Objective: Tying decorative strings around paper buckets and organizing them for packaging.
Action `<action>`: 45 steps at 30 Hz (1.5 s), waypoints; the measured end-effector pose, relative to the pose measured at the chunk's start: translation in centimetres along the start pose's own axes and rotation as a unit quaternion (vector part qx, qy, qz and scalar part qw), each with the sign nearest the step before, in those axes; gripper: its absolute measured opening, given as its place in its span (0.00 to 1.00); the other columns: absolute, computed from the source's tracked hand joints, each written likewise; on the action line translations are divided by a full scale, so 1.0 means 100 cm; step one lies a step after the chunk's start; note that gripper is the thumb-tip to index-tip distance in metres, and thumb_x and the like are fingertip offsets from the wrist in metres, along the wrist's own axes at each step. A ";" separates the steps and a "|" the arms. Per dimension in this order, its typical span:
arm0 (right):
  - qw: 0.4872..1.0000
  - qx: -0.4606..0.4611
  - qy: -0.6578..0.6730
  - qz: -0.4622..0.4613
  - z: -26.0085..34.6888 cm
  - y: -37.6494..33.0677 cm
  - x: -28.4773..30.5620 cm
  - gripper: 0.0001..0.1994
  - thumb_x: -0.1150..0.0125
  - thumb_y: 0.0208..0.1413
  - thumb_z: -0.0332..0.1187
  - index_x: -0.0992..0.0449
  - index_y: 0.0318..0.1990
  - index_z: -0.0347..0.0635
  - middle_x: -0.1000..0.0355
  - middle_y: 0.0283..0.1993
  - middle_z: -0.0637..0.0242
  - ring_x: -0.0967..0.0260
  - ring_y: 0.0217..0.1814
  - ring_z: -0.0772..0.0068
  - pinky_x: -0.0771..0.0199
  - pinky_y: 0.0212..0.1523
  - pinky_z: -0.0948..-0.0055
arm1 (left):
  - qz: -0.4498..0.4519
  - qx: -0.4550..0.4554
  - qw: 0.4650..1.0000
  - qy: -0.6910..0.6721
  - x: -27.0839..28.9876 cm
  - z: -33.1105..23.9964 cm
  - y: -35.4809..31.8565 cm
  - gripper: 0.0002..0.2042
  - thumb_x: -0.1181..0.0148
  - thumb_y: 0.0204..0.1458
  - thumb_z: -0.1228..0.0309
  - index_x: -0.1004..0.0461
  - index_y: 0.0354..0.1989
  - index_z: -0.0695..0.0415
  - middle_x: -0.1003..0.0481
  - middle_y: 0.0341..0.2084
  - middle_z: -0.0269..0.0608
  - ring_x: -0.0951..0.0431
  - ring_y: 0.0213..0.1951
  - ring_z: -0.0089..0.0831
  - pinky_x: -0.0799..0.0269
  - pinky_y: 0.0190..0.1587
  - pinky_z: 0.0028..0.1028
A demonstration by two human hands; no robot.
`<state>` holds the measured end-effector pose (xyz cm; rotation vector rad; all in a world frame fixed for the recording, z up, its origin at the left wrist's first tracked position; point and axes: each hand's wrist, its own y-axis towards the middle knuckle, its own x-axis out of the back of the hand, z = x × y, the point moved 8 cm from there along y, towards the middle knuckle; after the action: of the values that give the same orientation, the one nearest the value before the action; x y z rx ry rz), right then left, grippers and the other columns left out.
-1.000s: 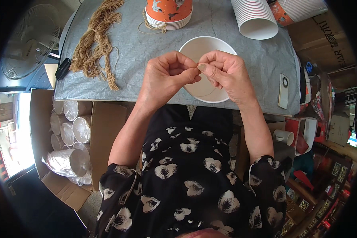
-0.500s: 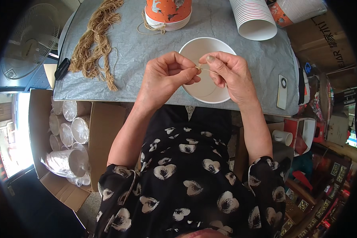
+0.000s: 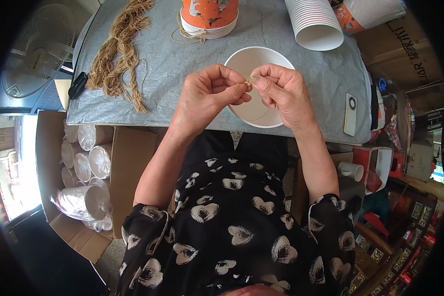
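My left hand (image 3: 207,93) and my right hand (image 3: 287,96) meet fingertip to fingertip, pinching a thin tan string (image 3: 248,83) between them. A small knot or loop seems to sit at the pinch, mostly covered by the fingers. Right below them stands a white paper bucket (image 3: 254,55), its open mouth facing up. A faint strand of string shows inside it. Beyond the hands is an orange patterned stack of paper buckets (image 3: 212,14), with a loop of string lying against its white rim. To the left lies a thick bundle of tan strings (image 3: 117,56).
A grey sheet (image 3: 182,54) covers the table. A white bucket stack (image 3: 320,29) lies at the far right, a flat white tool (image 3: 350,114) near the right edge, black scissors or a clip (image 3: 78,86) at the left. A carton (image 3: 133,158) with wrapped cups stands below left.
My right hand's fingertips have closed in on the left ones, and its thumb has straightened toward the string. The left hand has hardly moved. The bucket has shifted very slightly.
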<state>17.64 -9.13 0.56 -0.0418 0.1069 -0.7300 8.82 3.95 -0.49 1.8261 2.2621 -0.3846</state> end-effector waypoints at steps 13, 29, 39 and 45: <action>0.997 0.039 -0.060 -0.035 0.010 -0.001 -0.002 0.10 0.40 0.69 0.35 0.24 0.42 0.37 0.33 0.25 0.79 0.43 0.23 0.91 0.45 0.23 0.86 | 0.018 0.003 1.000 -0.019 -0.005 -0.002 0.001 0.14 0.40 0.63 0.77 0.30 0.55 0.67 0.16 0.40 0.47 0.15 0.37 0.27 0.19 0.41 0.24; 0.958 0.083 -0.267 0.055 0.038 -0.002 0.003 0.05 0.38 0.66 0.29 0.22 0.40 0.35 0.27 0.30 0.76 0.34 0.30 0.87 0.31 0.31 0.83 | 0.061 -0.038 0.987 0.141 -0.001 -0.020 0.017 0.10 0.36 0.63 0.69 0.19 0.41 0.65 0.18 0.30 0.36 0.18 0.32 0.21 0.20 0.36 0.24; 0.962 0.130 -0.240 -0.010 0.056 -0.013 0.026 0.05 0.36 0.65 0.30 0.20 0.40 0.37 0.26 0.31 0.78 0.35 0.27 0.89 0.32 0.29 0.84 | 0.084 -0.163 0.914 0.362 -0.013 -0.039 0.013 0.08 0.35 0.59 0.72 0.18 0.45 0.60 0.15 0.42 0.34 0.18 0.35 0.17 0.25 0.28 0.21; 0.964 0.127 -0.235 -0.011 0.054 -0.014 0.020 0.05 0.35 0.64 0.29 0.20 0.42 0.36 0.25 0.31 0.77 0.32 0.31 0.90 0.29 0.33 0.84 | 0.118 -0.174 0.903 0.373 -0.031 -0.042 0.014 0.15 0.29 0.56 0.66 0.18 0.49 0.60 0.15 0.40 0.37 0.18 0.34 0.19 0.23 0.31 0.21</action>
<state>18.86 -11.50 5.84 0.0299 -0.4423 -0.7336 10.81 2.72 4.44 2.2370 2.2408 0.8530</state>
